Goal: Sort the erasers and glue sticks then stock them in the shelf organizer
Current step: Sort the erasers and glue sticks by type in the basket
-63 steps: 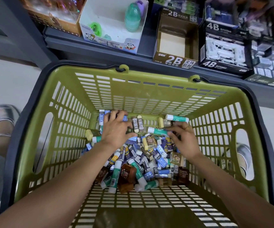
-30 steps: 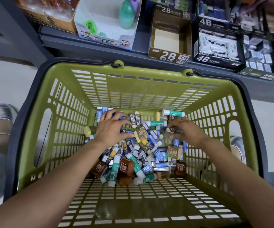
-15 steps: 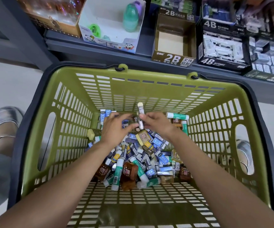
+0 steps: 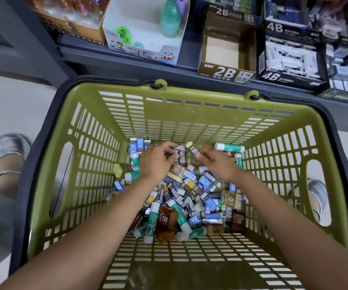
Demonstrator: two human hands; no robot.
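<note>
2B eraser [image 4: 194, 151] was pinched in the right hand [image 4: 215, 164] at the far end of the pile, long axis running roughly 10-to-4 o'clock, pale tip pointing toward 10. Left hand [image 4: 156, 162] sat just beside it at 9 o'clock, fingers curled around a small bunch of 2B erasers [image 4: 181, 157]; exact count not readable. So the held eraser lay between the two hands, right hand on it, left hand close enough to take it. The rest of the mixed pile [image 4: 190, 197] of erasers and glue sticks lay at 6 o'clock from both hands, on the floor of the green basket [image 4: 85, 164]. One glue stick [image 4: 229, 147] lay crosswise at 3 o'clock of the right hand. Empty 2B box [image 4: 227, 49] sat on the shelf at 12 o'clock, well apart and above; likely destination, slightly right of centre, so nearer the right hand.
</note>
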